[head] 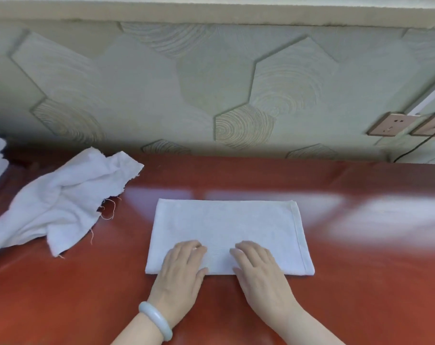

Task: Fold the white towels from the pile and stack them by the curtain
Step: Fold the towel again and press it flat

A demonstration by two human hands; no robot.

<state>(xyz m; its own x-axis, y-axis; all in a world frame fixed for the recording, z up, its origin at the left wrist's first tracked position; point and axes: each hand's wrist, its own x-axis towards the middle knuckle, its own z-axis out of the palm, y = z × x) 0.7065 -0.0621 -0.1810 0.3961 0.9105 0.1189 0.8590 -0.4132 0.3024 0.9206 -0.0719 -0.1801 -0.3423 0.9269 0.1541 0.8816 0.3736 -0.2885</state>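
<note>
Red table (360, 307): folded towel (226, 225) lengthwise left-right.

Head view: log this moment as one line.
towel: folded rectangle, flat on table | left hand: flat on towel | right hand: flat on towel | pile: crumpled, left of towel

Folded towel (226, 227), flat; crumpled towels (57, 200), perhaps two

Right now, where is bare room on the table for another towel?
Bare glossy red tabletop lies right of the flat folded white towel, toward the beige wall sockets. The left is crowded by crumpled white towels.
</note>
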